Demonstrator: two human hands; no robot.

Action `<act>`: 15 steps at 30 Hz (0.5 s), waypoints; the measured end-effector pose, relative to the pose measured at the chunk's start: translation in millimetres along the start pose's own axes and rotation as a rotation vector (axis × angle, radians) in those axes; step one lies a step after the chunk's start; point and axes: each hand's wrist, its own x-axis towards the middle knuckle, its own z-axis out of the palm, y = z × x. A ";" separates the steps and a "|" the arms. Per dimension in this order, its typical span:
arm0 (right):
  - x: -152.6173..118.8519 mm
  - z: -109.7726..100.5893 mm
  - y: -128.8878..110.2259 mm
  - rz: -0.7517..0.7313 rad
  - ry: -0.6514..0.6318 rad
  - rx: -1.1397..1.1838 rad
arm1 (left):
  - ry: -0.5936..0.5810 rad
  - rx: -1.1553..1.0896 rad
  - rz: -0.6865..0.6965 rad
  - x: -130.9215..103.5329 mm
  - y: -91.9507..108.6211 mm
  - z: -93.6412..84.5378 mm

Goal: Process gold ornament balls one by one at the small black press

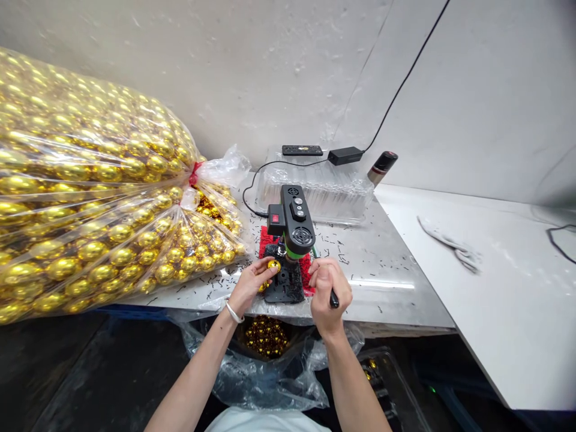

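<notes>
My left hand (pixel 250 282) pinches a shiny gold ball (pixel 274 264) between thumb and fingers, close to the drill head. A second gold ball (pixel 263 287) shows just under those fingers; whether they hold it too I cannot tell. At the middle of the bench stands a small black bench drill press (pixel 298 223) with a green ring. Its black base plate (pixel 279 294) is strewn with dark shavings. Around the press's lever handle (pixel 334 299) my right hand (pixel 330 287) is closed in a fist. The drill tip is mostly hidden.
A big clear bag of gold balls (pixel 90 198) fills the left. Behind the press lie a clear plastic tray (pixel 333 201), power adapter (pixel 345 156), remote (pixel 302 150) and dark canister (pixel 382 168). Below the bench edge hangs an open plastic bag (pixel 270 384) with gold balls.
</notes>
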 end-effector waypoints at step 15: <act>-9.4 -4.9 4.0 -0.021 -0.066 -0.017 | 0.049 0.805 0.269 -3.9 -0.5 19.1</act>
